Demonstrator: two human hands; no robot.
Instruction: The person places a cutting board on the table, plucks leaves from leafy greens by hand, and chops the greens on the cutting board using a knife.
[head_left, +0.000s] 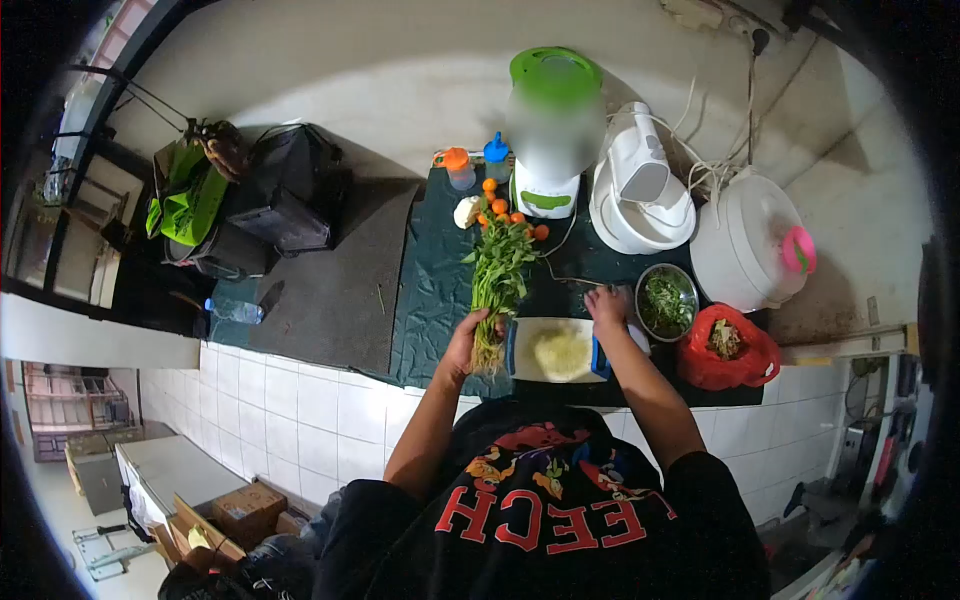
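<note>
My left hand (463, 343) is closed round the lower stems of a bunch of leafy greens (495, 285), just above its pale roots. The leaves point away from me, towards several orange fruits or vegetables (499, 206). A white tray with blue end handles (527, 370) lies in front of me, with a pale yellow shredded or mashed heap (562, 354) in it. Beyond the tray's right end is my right hand (607, 304), its fingers curled near a pale, partly hidden item. What they grip, if anything, is hidden. A metal bowl of chopped greens (667, 302) stands to its right.
A red plastic bag (730, 346) sits at the right front edge. Behind stand a green-topped blender (547, 195), a white stand mixer (640, 190) and a large white lidded container (750, 240) with loose cables. An orange-lidded bottle (458, 168) and cauliflower (467, 212) are farther left.
</note>
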